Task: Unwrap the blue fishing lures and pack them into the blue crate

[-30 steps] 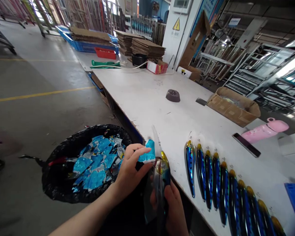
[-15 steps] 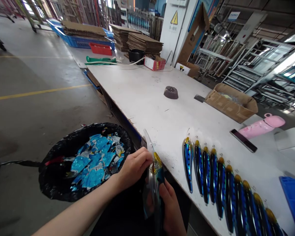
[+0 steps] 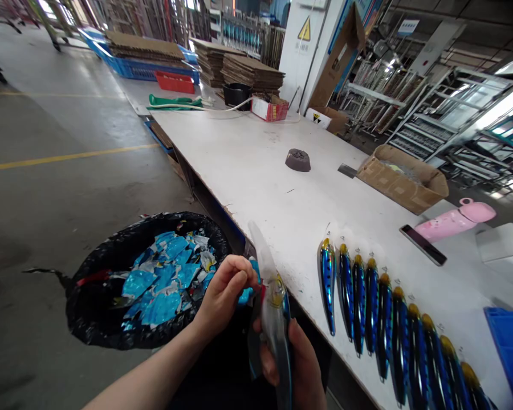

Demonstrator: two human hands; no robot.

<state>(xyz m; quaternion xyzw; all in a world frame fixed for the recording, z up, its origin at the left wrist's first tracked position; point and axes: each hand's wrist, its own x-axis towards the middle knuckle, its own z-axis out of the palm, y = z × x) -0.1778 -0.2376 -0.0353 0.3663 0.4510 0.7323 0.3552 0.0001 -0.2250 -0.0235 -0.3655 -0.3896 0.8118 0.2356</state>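
In my right hand (image 3: 301, 364) is a fishing lure (image 3: 275, 330), its clear diving lip pointing up and away from me. The lure's near side looks pale and silvery, with yellow round the head and a blue edge. My left hand (image 3: 226, 293) is closed in a pinch beside the head, on a thin blue film (image 3: 244, 296) that shows behind the fingers. A bit of red shows between the fingertips and the lure. Finished-looking blue and black lures (image 3: 359, 302) with yellow heads lie in a slanting row on the white table (image 3: 248, 159) to the right.
A bin lined with a black bag (image 3: 89, 324) stands at left, holding torn blue film scraps. On the table are a dark round block (image 3: 298, 160), a cardboard box (image 3: 402, 176), a phone (image 3: 423, 245), a pink bottle (image 3: 448, 222) and a blue crate (image 3: 511, 347).
The lure has turned in my right hand, so its pale side now faces me. My left hand has shifted slightly left and rolled over, with blue film now showing behind it.
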